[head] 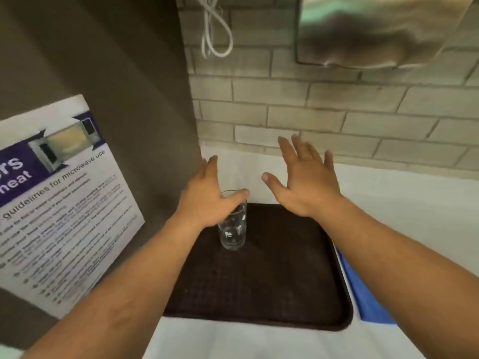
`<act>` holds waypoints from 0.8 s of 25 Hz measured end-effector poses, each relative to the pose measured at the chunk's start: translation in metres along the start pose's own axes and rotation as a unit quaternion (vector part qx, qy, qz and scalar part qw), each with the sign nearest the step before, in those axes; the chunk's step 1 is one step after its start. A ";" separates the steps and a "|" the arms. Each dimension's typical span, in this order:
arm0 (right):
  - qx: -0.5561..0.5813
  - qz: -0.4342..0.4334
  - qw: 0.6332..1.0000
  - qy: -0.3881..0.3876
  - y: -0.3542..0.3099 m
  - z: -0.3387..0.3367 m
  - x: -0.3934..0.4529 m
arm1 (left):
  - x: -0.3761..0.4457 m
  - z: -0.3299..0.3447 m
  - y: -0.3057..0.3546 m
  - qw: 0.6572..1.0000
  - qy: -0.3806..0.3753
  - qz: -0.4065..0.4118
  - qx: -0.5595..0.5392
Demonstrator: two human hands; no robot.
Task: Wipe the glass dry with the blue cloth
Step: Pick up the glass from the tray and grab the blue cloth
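Observation:
A clear drinking glass (pixel 232 229) with water drops on it stands upright at the far left of a dark brown tray (pixel 272 281). My left hand (pixel 207 195) hovers over its rim, fingers spread, the thumb lying across the top edge; it does not grip the glass. My right hand (pixel 303 177) is held flat and open above the tray's far edge, to the right of the glass, holding nothing. The blue cloth (pixel 363 291) lies on the counter just right of the tray, mostly hidden under my right forearm.
The tray rests on a white counter (pixel 401 203) against a grey brick wall (pixel 337 107). A tall dark panel with a microwave-use poster (pixel 59 203) stands close on the left. A white cable (pixel 215 29) and a metal dispenser (pixel 375 29) hang on the wall above.

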State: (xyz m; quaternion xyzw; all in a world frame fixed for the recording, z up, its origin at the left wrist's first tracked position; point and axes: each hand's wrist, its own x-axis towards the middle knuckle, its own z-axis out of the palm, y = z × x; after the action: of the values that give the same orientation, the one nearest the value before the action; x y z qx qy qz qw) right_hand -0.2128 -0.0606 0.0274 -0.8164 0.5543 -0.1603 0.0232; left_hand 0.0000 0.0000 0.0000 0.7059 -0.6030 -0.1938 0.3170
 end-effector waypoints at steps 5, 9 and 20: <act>0.041 0.035 0.996 -0.075 0.043 0.039 -0.069 | -0.009 0.054 -0.054 0.987 -0.064 -0.072 -0.127; 0.104 0.080 0.988 -0.083 0.103 0.057 -0.119 | -0.006 0.086 -0.036 0.987 -0.030 -0.033 -0.154; 0.001 0.009 0.983 -0.185 0.223 0.116 -0.160 | 0.000 0.146 0.060 0.749 -0.150 -0.254 -0.593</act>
State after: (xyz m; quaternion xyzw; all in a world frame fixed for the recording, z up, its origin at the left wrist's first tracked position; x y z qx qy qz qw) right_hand -0.4329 -0.0165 -0.1685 -0.8271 0.5474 -0.0072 0.1275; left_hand -0.1396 -0.0360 -0.0652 0.4653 -0.2049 -0.6892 0.5164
